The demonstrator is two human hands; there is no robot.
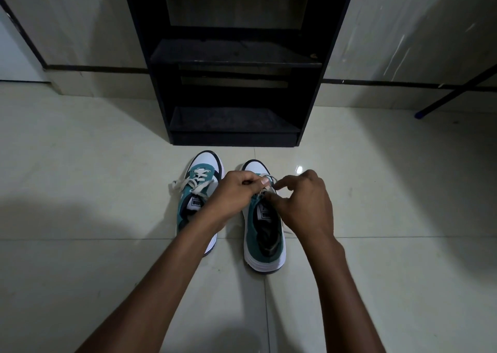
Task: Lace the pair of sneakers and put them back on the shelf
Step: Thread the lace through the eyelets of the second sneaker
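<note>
1. One black shelf unit (236,57) at 12 o'clock, two shelves visible.
2. Two teal-and-white sneakers on floor: left sneaker (197,191) laced, right sneaker (265,239) beside it at 3 o'clock.
3. Two hands: left hand (234,191) and right hand (304,205), fingers curled, pinching one white lace (266,188) over right sneaker.

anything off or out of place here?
Nothing damaged or spilled. The sneakers stand on the floor, not the black shelf. Left sneaker is laced, its lace ends splayed loose over the side. Both hands, left hand and right hand, pinch the lace on the right sneaker.
</note>
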